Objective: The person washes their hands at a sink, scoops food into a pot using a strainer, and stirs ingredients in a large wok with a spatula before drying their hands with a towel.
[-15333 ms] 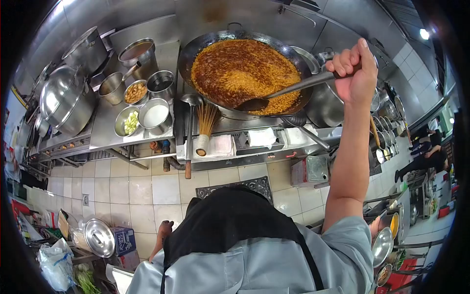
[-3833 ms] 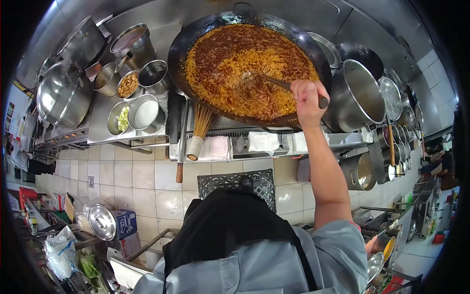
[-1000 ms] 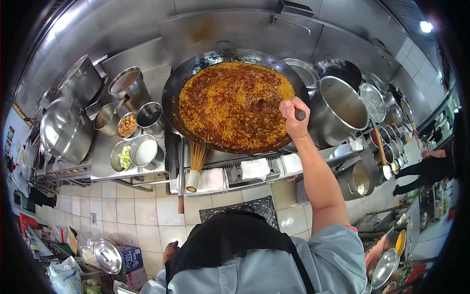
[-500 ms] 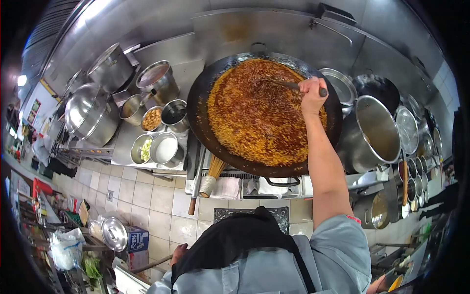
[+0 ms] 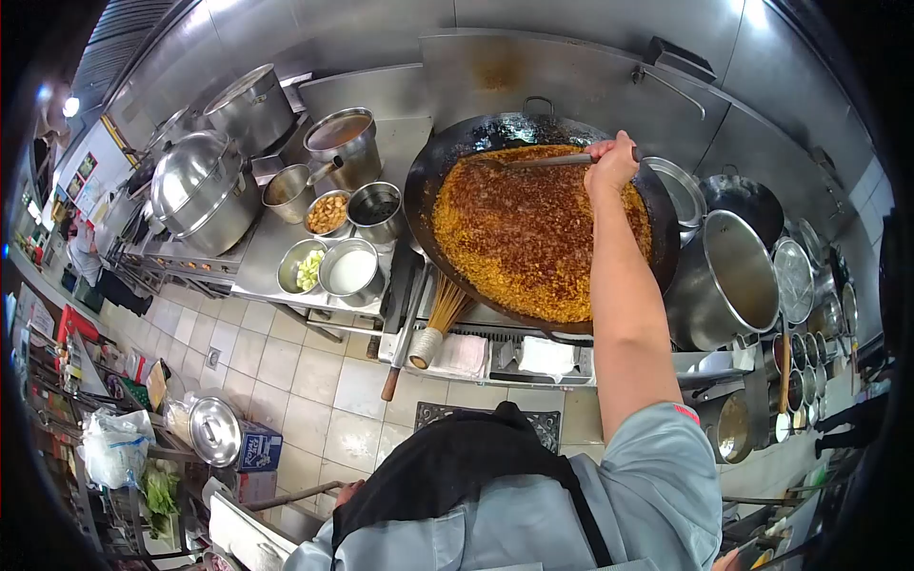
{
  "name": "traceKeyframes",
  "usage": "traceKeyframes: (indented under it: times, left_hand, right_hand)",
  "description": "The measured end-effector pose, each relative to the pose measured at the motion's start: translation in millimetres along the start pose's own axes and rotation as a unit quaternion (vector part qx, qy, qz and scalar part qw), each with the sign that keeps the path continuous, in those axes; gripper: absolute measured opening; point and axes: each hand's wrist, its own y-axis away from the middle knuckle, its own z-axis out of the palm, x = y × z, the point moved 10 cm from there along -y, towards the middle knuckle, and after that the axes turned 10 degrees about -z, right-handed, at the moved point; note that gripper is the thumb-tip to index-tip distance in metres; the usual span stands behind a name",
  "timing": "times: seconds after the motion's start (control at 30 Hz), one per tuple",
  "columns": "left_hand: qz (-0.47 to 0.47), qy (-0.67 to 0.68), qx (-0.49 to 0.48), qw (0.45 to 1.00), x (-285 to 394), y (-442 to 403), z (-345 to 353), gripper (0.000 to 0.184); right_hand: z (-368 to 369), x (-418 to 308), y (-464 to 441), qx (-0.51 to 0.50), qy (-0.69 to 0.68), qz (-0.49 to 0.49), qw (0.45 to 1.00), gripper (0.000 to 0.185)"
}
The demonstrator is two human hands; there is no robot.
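My right hand [image 5: 612, 164] is wrapped round the dark handle of a long-handled stirring tool [image 5: 552, 162]. Its metal shaft slants across to the upper left part of a huge black wok [image 5: 426, 190]. The tool's head meets the food there, and I cannot make out whether it is a ladle or a spatula. Yellow-orange chopped food [image 5: 552, 303] covered in dark red-brown oily sauce fills the wok. Low by my body, my left hand [image 5: 349, 492] shows only in part beyond the black apron [image 5: 457, 466]. It is beside a thin bar [image 5: 295, 498]; its fingers are mostly hidden.
Left of the wok stand bowls of white powder [image 5: 350, 271], green pieces [image 5: 309, 269] and brown chunks [image 5: 328, 213], plus a large steamer [image 5: 198, 186]. A bamboo brush [image 5: 446, 314] leans below the wok. At right stands a deep pot [image 5: 728, 276]. Another person [image 5: 88, 257] is far left.
My right hand has risen slightly, and the tool's head has shifted to the wok's upper left. My view has turned a little, so the stove appears further right.
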Motion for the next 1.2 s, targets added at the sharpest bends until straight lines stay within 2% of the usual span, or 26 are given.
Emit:
traceKeyframes:
  times: [0.2, 0.37, 0.43, 0.5, 0.53, 0.63, 0.67, 0.77, 0.87, 0.97, 1.0, 1.1, 1.13, 1.2]
  left_hand:
    - [-0.02, -0.002, -0.009, 1.0, -22.5, -17.4, -8.9, 0.041]
    - [-0.03, -0.074, 0.003, 0.997, -37.4, -30.9, -29.5, 0.041]
    - [-0.008, -0.136, 0.008, 0.991, -27.8, -33.3, -40.6, 0.041]
    - [0.083, -0.204, 0.016, 0.975, -4.4, -35.2, -48.4, 0.043]
    - [-0.075, 0.018, -0.086, 0.993, -31.7, -49.8, -49.0, 0.051]
    - [-0.085, 0.105, -0.068, 0.989, -41.7, -78.9, -55.8, 0.057]
    - [-0.062, 0.051, -0.056, 0.995, -33.0, -78.5, -66.2, 0.06]
    - [-0.065, 0.09, -0.081, 0.991, -51.8, -127.3, -48.7, 0.059]
    - [-0.066, 0.099, -0.062, 0.991, -40.1, -123.4, -57.3, 0.058]
    - [-0.036, 0.054, -0.148, 0.987, -33.9, -142.5, -40.4, 0.058]
    - [-0.035, 0.05, -0.14, 0.988, -33.6, -144.5, -41.0, 0.058]
    - [-0.036, 0.058, -0.126, 0.99, -28.2, -145.3, -42.4, 0.056]
    - [-0.041, 0.072, -0.126, 0.989, -28.2, -142.9, -42.4, 0.056]
    - [-0.051, 0.073, -0.094, 0.992, -24.0, -140.0, -49.0, 0.051]
  right_hand:
    - [9.7, -37.3, 59.3, -0.02, -0.002, 0.045, 0.999, 0.031]
    - [12.6, -86.2, 106.2, -0.048, 0.008, 0.061, 0.997, 0.037]
    - [18.2, -112.6, 125.7, -0.061, 0.016, 0.062, 0.996, 0.038]
    - [22.6, -138.0, 139.1, -0.086, 0.04, 0.049, 0.994, 0.041]
    - [28.6, -153.1, 146.0, -0.096, 0.053, 0.04, 0.993, 0.041]
    - [42.1, -188.9, 159.8, -0.123, 0.068, 0.05, 0.989, 0.049]
    - [47.9, -202.3, 163.0, -0.132, 0.069, 0.046, 0.988, 0.05]
    - [66.4, -243.2, 170.1, -0.18, 0.087, 0.015, 0.98, 0.058]
    - [88.4, -287.2, 179.3, -0.232, 0.101, -0.012, 0.967, 0.07]
    - [100.5, -317.7, 189.8, -0.274, 0.103, -0.003, 0.956, 0.074]
    - [100.5, -319.8, 190.8, -0.306, 0.084, 0.009, 0.948, 0.068]
    - [89.5, -309.1, 195.2, -0.3, 0.112, 0.042, 0.947, 0.053]
    - [83.8, -302.7, 199.7, -0.292, 0.1, 0.041, 0.95, 0.036]
    - [65.1, -278.2, 202.4, -0.34, 0.12, 0.05, 0.931, 0.032]
